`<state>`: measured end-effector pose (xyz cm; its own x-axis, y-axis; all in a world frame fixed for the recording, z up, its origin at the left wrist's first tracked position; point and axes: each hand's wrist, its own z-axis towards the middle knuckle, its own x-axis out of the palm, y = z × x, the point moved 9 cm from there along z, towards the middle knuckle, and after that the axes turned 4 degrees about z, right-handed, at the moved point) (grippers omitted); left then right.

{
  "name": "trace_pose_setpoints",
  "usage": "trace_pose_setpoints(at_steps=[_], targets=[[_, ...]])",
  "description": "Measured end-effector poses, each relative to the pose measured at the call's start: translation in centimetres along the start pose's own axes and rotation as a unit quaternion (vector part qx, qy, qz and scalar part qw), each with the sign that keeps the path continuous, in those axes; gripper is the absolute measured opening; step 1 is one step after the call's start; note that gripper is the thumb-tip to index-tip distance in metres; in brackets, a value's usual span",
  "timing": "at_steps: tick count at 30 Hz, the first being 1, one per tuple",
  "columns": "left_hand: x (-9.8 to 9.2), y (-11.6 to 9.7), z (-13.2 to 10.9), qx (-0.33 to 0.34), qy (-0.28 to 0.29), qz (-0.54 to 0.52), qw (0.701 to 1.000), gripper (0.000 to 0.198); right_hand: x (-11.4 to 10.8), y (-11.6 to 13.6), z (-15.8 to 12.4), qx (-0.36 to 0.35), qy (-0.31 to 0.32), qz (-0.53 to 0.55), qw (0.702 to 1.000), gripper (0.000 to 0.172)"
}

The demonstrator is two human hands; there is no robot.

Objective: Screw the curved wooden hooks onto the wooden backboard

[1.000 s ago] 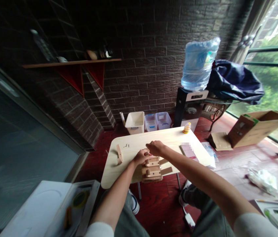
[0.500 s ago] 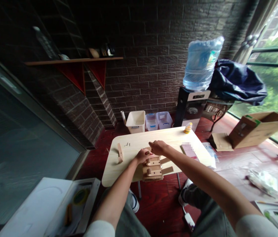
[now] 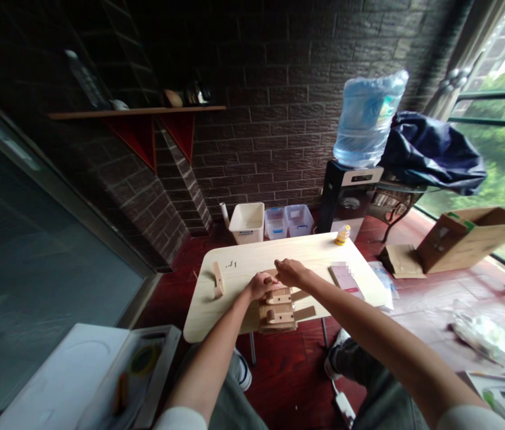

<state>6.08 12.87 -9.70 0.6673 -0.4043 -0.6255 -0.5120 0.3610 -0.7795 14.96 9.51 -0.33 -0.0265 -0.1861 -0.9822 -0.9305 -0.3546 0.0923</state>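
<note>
A light wooden assembly (image 3: 280,315) with slats and dark screw holes lies at the table's near edge. My left hand (image 3: 260,285) is closed at its far left side, holding the wood steady from above. Right beside it, my right hand (image 3: 291,273) is closed in a fist above the far end of the assembly. Whatever the right fingers grip is hidden. A loose curved wooden piece (image 3: 219,280) lies on the left of the table, with several small dark screws (image 3: 231,264) near it.
On the pale table (image 3: 243,254) are a yellow-capped bottle (image 3: 342,235) and a pinkish booklet (image 3: 345,279). Plastic bins (image 3: 247,222) stand behind it, beside a water dispenser (image 3: 346,194). An open white box (image 3: 68,376) is at lower left, a cardboard box (image 3: 467,239) at right.
My right hand has shifted slightly right and toward me, its fist turned a little. My left hand stays on the wooden assembly. The view has tilted slightly.
</note>
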Motion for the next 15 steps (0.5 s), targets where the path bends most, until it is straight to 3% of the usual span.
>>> trace_pose_setpoints(at_steps=[6,10,15], targets=[[-0.4,-0.2,-0.3,-0.041,-0.006,0.005,0.999,0.029,-0.8,1.7,-0.6,-0.039,-0.006,-0.036,0.999,0.045],[-0.2,-0.1,-0.3,-0.039,0.001,-0.012,0.999,0.038,-1.2,2.6,-0.6,-0.075,-0.010,-0.058,0.995,0.039],[0.1,0.2,-0.1,-0.029,0.005,-0.007,1.000,0.027,-1.0,2.1,-0.2,-0.056,-0.006,-0.067,0.996,0.033]])
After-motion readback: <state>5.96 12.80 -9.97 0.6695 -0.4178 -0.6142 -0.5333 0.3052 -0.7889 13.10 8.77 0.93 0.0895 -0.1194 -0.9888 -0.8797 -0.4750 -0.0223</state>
